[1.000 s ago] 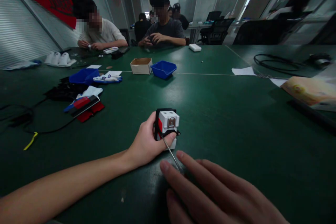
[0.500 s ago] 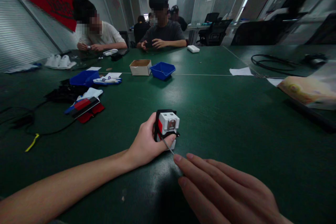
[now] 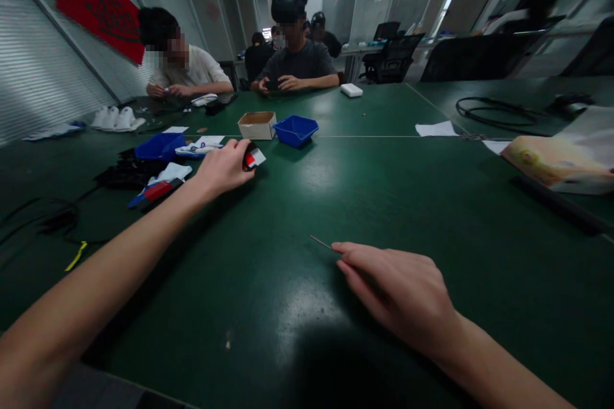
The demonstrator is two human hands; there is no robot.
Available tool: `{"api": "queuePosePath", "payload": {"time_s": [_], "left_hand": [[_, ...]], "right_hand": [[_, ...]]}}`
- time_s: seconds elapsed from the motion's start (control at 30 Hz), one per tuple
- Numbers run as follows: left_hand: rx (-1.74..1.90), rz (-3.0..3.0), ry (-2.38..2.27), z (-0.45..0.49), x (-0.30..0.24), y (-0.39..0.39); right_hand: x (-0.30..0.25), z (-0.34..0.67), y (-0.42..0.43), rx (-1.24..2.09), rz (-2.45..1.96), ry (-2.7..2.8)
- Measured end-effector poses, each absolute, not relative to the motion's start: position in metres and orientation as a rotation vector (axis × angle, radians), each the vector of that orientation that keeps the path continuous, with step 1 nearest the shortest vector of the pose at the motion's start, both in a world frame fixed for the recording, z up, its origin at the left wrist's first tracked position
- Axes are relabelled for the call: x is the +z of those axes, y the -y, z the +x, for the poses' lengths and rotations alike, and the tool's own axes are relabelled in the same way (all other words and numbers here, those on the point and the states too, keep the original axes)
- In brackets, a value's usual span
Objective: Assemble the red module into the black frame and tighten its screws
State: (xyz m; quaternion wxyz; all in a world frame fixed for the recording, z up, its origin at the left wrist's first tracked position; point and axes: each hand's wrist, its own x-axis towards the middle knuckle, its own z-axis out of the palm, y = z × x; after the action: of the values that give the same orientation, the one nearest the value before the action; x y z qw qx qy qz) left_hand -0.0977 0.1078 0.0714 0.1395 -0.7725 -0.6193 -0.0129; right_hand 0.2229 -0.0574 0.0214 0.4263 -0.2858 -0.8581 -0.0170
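My left hand point(image 3: 225, 165) reaches out over the table, fingers wrapped round a small white block with red and black parts point(image 3: 254, 158). Most of the block is hidden by the fingers; its kind is unclear. It is just in front of an open cardboard box point(image 3: 257, 125). Closer to me, my right hand point(image 3: 398, 287) pinches a thin metal rod point(image 3: 319, 242) between thumb and fingers, its tip pointing up and to the left. Whatever handle the rod has is hidden in the hand.
A blue bin point(image 3: 296, 131) stands beside the cardboard box. At left lie another blue bin point(image 3: 160, 147), gloves point(image 3: 173, 172) and black cables. A printed bag point(image 3: 561, 156) and a coiled cable point(image 3: 499, 116) are at right. Two people sit across the green table point(image 3: 307, 198).
My left hand has carried the block forward and left, away from my right hand. The rod has come away from the block. My right hand's fingers have gone from stretched to curled round the rod.
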Motion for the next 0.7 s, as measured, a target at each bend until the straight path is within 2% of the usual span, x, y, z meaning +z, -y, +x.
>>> {"api": "queuePosePath", "payload": {"time_s": [0.23,0.7], "left_hand": [[0.205,-1.99,1.959,-0.138,0.074,-0.151],[0.235,-2.069,1.93,-0.143,0.056,-0.131]], "right_hand": [[0.019,0.221,0.058,-0.015,-0.723,2.152],[0.018,0.22,0.058,0.007,-0.721,2.164]]}}
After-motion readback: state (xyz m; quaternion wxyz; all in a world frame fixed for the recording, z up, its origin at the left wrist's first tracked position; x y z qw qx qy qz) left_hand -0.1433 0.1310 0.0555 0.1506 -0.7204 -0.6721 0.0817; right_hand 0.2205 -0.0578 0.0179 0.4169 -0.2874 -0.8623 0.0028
